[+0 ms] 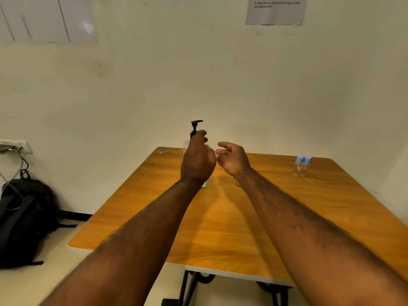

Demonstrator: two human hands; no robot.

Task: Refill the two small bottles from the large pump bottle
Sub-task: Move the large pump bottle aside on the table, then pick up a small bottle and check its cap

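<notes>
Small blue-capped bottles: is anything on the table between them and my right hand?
Nothing visible. Only bare table lies between the right hand and the two small bottles at the far right. The left hand grips the pump bottle on the other side, off that path.

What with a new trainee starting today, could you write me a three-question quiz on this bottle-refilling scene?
1. True or false: the two small bottles stand uncapped.
2. The left hand grips the large pump bottle: A) just below its pump head, B) by its base, C) not at all.
3. Fill in: the right hand holds ____.

Key: 1 false, both wear blue caps; 2 A; 3 nothing.
</notes>
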